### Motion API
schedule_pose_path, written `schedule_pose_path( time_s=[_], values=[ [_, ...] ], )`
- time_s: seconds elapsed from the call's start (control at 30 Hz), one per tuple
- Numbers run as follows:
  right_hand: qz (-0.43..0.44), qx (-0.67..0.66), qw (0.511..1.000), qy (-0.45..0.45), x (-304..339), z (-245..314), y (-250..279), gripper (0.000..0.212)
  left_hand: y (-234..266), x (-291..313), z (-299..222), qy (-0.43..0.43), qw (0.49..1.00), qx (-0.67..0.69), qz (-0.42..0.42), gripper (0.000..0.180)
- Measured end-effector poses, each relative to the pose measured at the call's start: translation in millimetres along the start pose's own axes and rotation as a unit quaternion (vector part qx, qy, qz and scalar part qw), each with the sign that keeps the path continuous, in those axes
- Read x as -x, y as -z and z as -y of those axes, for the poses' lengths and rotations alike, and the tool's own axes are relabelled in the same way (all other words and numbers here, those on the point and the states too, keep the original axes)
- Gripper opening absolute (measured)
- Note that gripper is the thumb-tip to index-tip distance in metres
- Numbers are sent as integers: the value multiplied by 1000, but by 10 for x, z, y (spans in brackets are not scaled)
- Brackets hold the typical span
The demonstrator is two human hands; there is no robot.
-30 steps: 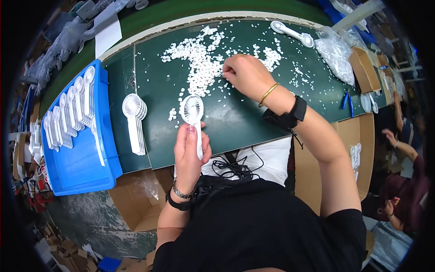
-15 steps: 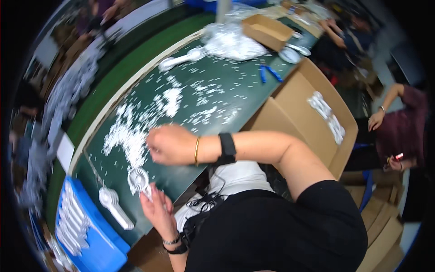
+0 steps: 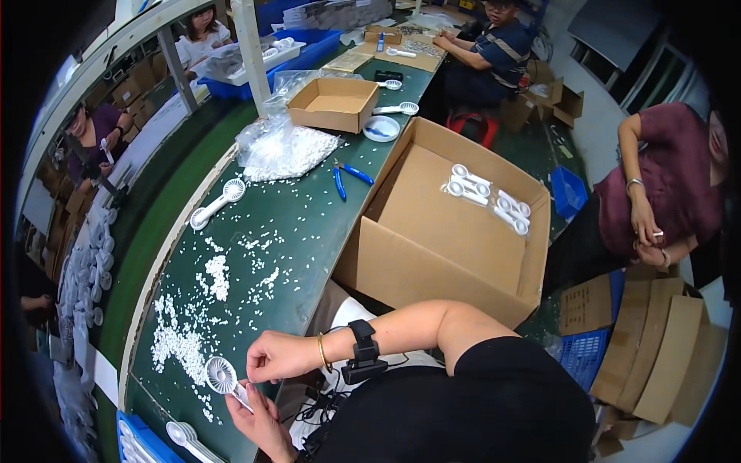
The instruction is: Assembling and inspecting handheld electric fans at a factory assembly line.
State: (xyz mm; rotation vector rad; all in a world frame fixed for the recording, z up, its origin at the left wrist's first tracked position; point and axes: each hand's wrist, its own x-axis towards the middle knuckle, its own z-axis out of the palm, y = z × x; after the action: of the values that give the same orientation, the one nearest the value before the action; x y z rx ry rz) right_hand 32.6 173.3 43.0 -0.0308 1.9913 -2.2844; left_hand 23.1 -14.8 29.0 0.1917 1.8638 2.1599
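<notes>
White plastic handheld fan point(image 3: 221, 374) held over the green desk point(image 3: 301, 239), near left.
Left hand point(image 3: 261, 423): fingers clamped on the handle. Right hand point(image 3: 282, 356): fingertips drawn together beside the handle; whether they pinch anything cannot be told. Step in hand, by judgement: fine fingertip work, with small white parts point(image 3: 177, 339) loose to the far left. Next move appears to call for steady left support and precise right fingertips.

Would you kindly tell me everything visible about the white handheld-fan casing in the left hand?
The white handheld-fan casing has a round head with radiating vanes inside a smooth rim, and a slim handle; it looks like plastic. The left hand holds the handle, vaned face up, over the green tabletop. The right hand is close beside it; whether they touch is unclear.
</notes>
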Motion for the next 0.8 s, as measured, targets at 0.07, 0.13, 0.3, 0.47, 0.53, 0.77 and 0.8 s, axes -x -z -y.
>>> schedule_pose_path(
  time_s=[0.07, 0.13, 0.3, 0.47, 0.53, 0.77, 0.8],
  values=[
    [13, -34, 999, -26, 26, 14, 17, 22, -26, 11, 2, -1, 1000, -4, 5, 17],
    [21, -86, 995, -55, 43, -16, 31, 21, -50, 27, -2, -4, 1000, -5, 4, 17],
    [32, -144, 985, -86, 66, -62, 56, 18, -80, 41, 9, -5, 1000, 0, 5, 17],
    [39, -162, 981, -104, 76, -108, 43, 18, -95, 72, 5, -5, 1000, 9, 2, 17],
    [38, -159, 981, -104, 74, -128, 33, 18, -83, 67, 26, -3, 1000, 17, 2, 17],
    [41, -155, 981, -109, 68, -157, 13, 17, -39, 69, 82, 7, 999, 33, -8, 18],
    [44, -156, 981, -111, 65, -169, 9, 17, -30, 69, 92, 8, 999, 34, -10, 18]
  ],
)
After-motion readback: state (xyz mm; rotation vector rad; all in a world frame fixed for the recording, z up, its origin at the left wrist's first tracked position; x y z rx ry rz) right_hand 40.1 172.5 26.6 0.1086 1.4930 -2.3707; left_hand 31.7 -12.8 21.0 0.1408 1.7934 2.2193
